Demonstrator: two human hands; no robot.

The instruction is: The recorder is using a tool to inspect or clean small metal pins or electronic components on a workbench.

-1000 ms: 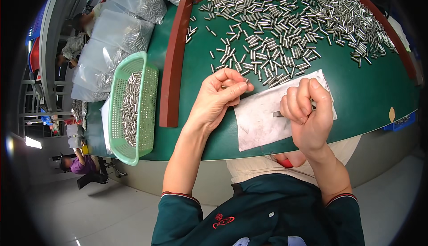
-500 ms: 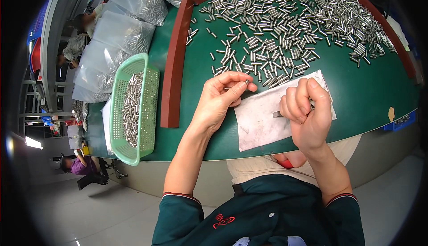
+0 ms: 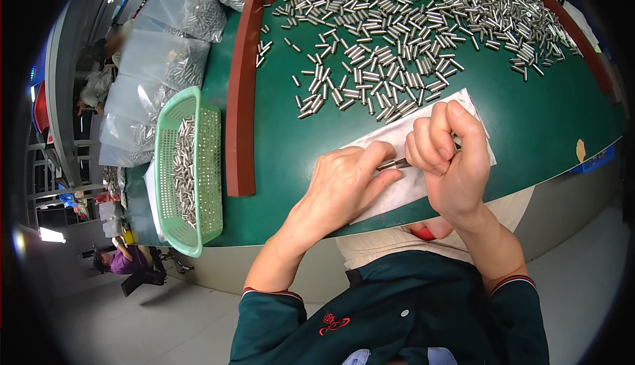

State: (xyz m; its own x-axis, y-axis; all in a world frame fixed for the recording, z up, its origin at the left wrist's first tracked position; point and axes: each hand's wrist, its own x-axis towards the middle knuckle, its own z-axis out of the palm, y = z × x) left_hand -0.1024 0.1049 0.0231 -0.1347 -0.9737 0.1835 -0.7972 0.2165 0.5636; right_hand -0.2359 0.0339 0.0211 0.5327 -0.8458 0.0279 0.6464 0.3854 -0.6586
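My left hand (image 3: 345, 183) is closed in a pinch on a small silver metal pin (image 3: 382, 165), most of it covered by the fingers. The pin meets the dark tip of a slim metal tool (image 3: 401, 163). My right hand (image 3: 450, 157) is curled around that tool, and its fist hides the rest, so its exact kind cannot be made out. Both hands are just above a stained white cloth (image 3: 411, 192) near the table's front edge. Beyond the cloth, many loose metal pins (image 3: 390, 57) lie spread on the green tabletop (image 3: 281, 120).
A green plastic basket (image 3: 210, 166) with pins in it stands left of a reddish-brown raised border (image 3: 241, 114). Clear bags of pins (image 3: 155, 67) line the far left. A blue bin (image 3: 598, 159) is at the right edge. Other people sit further off at left.
My left hand has come down and toward the right hand, bringing the pin to the tool's tip. My right hand stays curled over the cloth. The whole view has shifted slightly.
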